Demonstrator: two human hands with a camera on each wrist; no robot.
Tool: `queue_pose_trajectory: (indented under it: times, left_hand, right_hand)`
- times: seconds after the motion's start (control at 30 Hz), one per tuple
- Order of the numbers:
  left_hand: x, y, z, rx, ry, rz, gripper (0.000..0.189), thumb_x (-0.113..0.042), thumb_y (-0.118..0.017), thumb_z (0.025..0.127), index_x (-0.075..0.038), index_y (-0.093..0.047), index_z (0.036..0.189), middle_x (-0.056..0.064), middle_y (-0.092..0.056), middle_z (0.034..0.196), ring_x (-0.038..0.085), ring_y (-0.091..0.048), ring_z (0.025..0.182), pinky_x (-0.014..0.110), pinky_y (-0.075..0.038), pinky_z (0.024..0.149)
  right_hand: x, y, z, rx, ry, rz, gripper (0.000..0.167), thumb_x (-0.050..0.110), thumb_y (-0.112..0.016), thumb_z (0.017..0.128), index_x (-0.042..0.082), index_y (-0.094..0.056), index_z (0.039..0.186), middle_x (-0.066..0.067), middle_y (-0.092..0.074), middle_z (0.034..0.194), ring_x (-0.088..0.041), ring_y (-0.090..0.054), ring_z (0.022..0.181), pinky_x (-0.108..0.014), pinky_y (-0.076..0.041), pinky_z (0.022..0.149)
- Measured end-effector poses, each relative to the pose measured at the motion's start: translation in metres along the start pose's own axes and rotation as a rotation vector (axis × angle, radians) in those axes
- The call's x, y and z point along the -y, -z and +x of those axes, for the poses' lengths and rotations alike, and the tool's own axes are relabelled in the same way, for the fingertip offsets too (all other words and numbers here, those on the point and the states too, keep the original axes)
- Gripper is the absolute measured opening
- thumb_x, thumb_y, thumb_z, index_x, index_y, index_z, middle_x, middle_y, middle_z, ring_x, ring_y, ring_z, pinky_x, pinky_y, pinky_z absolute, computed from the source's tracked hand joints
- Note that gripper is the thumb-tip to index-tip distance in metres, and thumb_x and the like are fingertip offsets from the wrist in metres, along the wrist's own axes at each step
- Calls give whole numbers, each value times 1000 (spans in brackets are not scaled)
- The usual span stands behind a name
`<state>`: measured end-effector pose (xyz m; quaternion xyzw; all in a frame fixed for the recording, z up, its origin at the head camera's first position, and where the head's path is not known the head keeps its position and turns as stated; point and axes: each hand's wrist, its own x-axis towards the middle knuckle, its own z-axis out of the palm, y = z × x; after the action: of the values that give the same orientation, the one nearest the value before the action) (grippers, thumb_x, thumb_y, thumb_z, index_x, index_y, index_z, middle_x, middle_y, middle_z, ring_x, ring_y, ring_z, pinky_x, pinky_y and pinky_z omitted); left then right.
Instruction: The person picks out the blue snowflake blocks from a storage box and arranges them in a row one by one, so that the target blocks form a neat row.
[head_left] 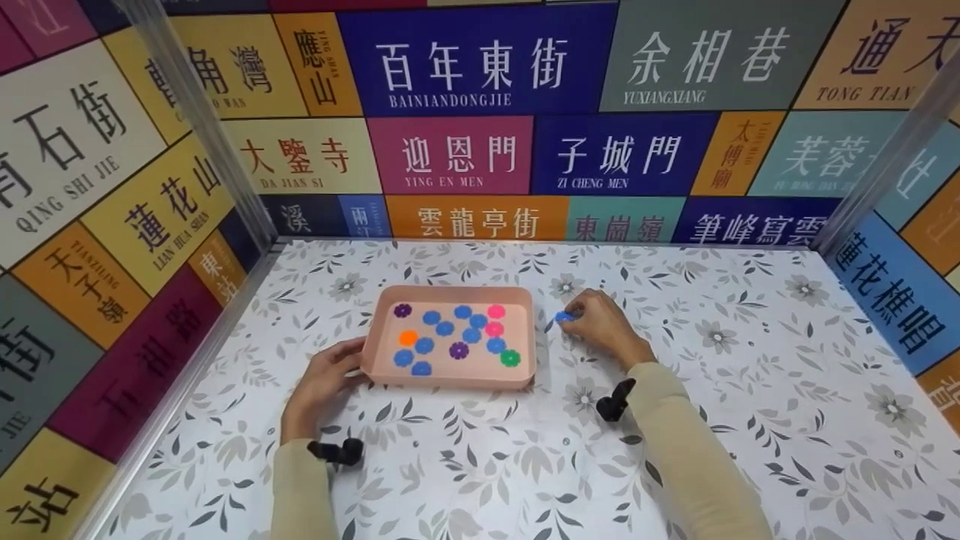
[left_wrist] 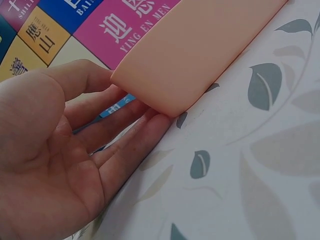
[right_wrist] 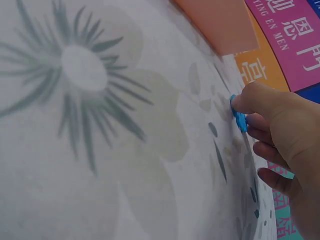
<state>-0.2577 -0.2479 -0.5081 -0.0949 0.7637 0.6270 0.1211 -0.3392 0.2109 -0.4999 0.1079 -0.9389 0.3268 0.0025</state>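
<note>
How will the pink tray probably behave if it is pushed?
The tray sits low and wide, so it would probably slide, not tip. The flower-shaped pieces inside seem loose and may shift. Its straight walls suggest stiffness.

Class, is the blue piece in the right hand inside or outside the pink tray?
Outside: the right hand pinches the blue piece beside the pink tray, with patterned tabletop showing between.

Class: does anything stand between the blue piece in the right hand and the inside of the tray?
Only the right wall of the tray does; nothing else shows between. The right hand pinches the blue piece outside it; the left hand touches the opposite end.
</note>
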Motion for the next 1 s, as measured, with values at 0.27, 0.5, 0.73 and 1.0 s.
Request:
queue_pose_trajectory:
  times: [0.27, 0.5, 0.73, 1.0]
  left_hand:
    - [-1, 1, 0, -9, 12, -11, 48, -21, -55, 101, -16, -49, 148, 9, -49, 153, 28, -56, 131, 41, -52, 108]
    - [-1, 3, -3, -3, 2, -21, 48, -22, -57, 100, -16, -50, 147, 9, -50, 152, 28, -56, 130, 40, -53, 108]
    - [-2, 3, -1, -1, -21, -30, 48, -21, -58, 100, -13, -51, 147, 12, -52, 150, 27, -61, 123, 38, -54, 105]
    - [-2, 0, -1, -7, -13, -21, 47, -21, -57, 100, -12, -51, 146, 13, -53, 149, 26, -59, 125, 39, -55, 105]
  right_hand:
    - [4, 6, 2, 31, -89, 190, 39, 23, -74, 90, 3, -68, 121, -18, -65, 126, -34, -62, 117, -47, -55, 99]
    - [28, 15, 8, 27, -59, 211, 39, 30, -73, 92, 8, -69, 123, -14, -64, 128, -33, -57, 123, -48, -53, 101]
    - [66, 12, 14, 11, 106, 236, 31, 27, -72, 92, 8, -72, 117, -12, -69, 119, -30, -62, 113, -46, -57, 91]
    - [93, -3, 16, 84, 150, 194, 35, 33, -76, 88, 9, -74, 113, -9, -71, 110, -28, -64, 102, -38, -57, 80]
